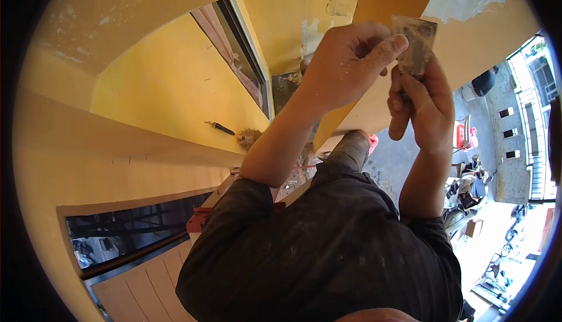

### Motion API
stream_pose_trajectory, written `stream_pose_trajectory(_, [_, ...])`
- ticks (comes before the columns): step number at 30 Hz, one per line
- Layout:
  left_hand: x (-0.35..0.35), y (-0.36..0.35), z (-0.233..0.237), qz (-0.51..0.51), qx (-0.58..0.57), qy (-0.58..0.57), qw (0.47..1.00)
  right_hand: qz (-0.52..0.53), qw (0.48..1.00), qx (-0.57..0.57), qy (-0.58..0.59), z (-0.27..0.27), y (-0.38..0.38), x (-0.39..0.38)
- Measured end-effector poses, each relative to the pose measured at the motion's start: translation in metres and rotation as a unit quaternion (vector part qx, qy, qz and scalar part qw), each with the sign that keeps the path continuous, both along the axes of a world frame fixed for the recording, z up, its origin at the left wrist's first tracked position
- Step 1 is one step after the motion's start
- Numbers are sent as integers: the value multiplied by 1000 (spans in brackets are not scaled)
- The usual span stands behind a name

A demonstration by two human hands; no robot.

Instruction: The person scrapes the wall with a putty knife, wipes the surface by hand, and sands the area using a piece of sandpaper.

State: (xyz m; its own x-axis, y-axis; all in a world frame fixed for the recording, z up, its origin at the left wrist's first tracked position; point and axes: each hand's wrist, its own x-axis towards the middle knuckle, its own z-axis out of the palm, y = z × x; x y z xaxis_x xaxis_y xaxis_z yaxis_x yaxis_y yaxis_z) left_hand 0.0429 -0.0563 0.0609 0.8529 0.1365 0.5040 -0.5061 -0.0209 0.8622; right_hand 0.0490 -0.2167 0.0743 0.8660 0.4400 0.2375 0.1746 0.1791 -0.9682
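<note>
A flat scraper blade (419,38), smeared with grey and brown residue, is held up in front of the yellow wall at the upper right. My right hand (424,102) grips its lower end, with the fingers wrapped round the handle part, which is mostly hidden. My left hand (360,58) is beside the blade's left edge, thumb and fingers closed together near it. Whether the left fingers pinch the blade or something small is hidden. Pale dust specks the left hand and wrist.
A window with a pink curtain (219,38) is at the upper left. A black-handled tool (223,129) and a brush-like tuft (250,139) lie on the yellow ledge. Far below right are a red container (462,134), a dark bucket (483,83) and scattered items.
</note>
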Motion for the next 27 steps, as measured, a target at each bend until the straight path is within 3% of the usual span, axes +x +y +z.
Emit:
stream_pose_trajectory(1, [1,1,-1,-23,12,-8,1000,2,1000,-3,-4,2,2,-1])
stream_pose_trajectory(6, [-5,22,10,79,-121,-31,989,47,997,17,-51,-8,14,5])
stream_pose_trajectory(17, [-11,19,17,58,-88,-27,994,-22,985,46,-167,0,24,-4])
stream_pose_trajectory(19, [-8,13,18,55,-89,-41,994,-69,947,-70,-307,0,28,0])
stream_pose_trajectory(21, [-7,6,20,66,-118,-52,989,-83,955,-93,-268,6,31,-4])
stream_pose_trajectory(27, [4,4,19,96,-127,-58,986,-152,885,-151,-414,3,40,4])
